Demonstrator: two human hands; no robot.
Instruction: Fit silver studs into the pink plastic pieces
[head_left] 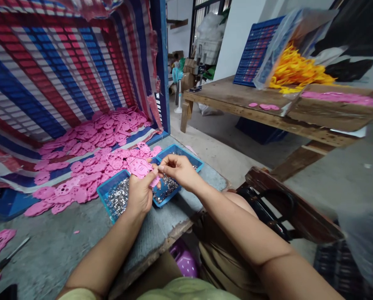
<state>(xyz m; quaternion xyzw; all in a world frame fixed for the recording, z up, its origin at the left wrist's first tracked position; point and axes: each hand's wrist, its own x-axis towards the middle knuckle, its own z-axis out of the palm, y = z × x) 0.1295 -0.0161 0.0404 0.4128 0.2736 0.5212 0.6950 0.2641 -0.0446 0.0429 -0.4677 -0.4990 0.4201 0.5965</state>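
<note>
My left hand (140,192) holds a flat pink plastic piece (139,168) with holes in it, just above a blue tray (107,192) full of small shiny metal parts. My right hand (180,170) pinches at the right edge of that pink piece, fingertips together, likely on a small metal part too tiny to make out. Both hands hover over the grey worktable (49,250). A heap of the same pink pieces (93,166) lies just beyond the tray.
A striped tarp-lined bin (49,75) stands behind the heap. A screwdriver with a yellow handle (2,264) lies at the left. To the right, a wooden table (236,100) carries yellow parts (295,71), a blue crate (255,50) and more pink pieces.
</note>
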